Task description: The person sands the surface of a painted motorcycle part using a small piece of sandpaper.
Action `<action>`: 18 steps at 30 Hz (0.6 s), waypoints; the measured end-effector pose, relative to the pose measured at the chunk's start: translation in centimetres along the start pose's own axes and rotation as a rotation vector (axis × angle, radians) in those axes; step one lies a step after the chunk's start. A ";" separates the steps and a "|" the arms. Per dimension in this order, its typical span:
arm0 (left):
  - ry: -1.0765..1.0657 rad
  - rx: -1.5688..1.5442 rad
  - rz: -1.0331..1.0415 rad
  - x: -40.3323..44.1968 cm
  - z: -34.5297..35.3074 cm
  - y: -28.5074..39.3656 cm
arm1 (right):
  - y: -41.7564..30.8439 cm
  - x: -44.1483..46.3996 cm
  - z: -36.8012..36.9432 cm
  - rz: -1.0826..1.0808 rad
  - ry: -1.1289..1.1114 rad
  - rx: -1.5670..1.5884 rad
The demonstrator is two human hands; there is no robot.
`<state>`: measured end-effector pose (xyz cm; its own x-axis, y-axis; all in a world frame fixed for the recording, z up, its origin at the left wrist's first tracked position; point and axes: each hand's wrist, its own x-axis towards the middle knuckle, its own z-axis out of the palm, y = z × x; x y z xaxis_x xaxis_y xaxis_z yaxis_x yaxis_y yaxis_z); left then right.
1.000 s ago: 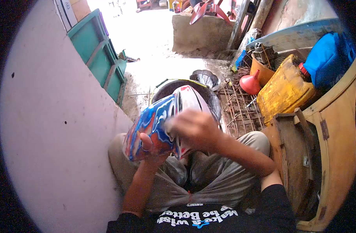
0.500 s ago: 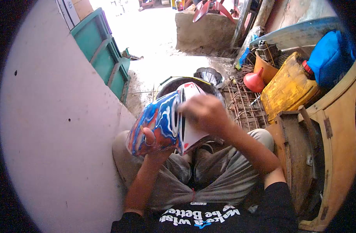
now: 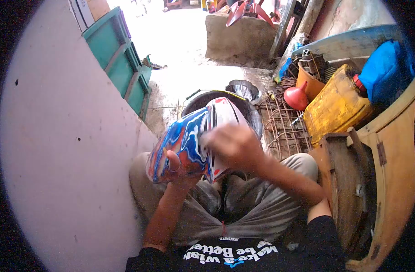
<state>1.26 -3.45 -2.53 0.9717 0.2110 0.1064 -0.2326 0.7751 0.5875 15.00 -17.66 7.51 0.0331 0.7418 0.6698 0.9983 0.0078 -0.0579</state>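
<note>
A curved painted panel is held up over my lap. Its left part is swirled blue, white and orange-red, and its right part is white with red and black marks. My left hand grips it from below, the thumb lying on the painted face and the other fingers hidden behind. Over the white part, my right hand has its fingers bent together, the tips close to the dark-edged ridge. Motion blurs that hand, and anything small in its fingertips is too smeared to make out.
Behind the panel stands a dark basin with a fluted dark bowl beyond. To the right are rusty wire mesh, a red funnel, a yellow jerrycan and wooden boards. A pale board borders my left.
My right hand has shifted slightly down and left across the panel. The panel stays nearly in place in my left hand.
</note>
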 end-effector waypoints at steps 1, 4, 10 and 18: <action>0.011 -0.007 0.002 0.0 0.1 0.1 | -2.4 -0.1 0.1 -0.117 0.038 0.079; 0.041 0.003 0.002 0.1 1.0 0.8 | -2.4 -0.6 0.3 -0.127 0.022 0.135; 0.040 0.036 0.048 0.3 2.2 1.0 | 0.4 -0.2 0.3 0.033 -0.023 0.036; 0.014 0.098 0.010 -0.4 2.5 0.9 | 3.8 0.7 -0.6 0.306 -0.006 0.013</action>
<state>0.75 -4.29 -0.02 0.9685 0.2274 0.1016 -0.2364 0.7109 0.6624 18.81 -17.51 8.21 0.3321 0.7146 0.6156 0.9413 -0.2085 -0.2656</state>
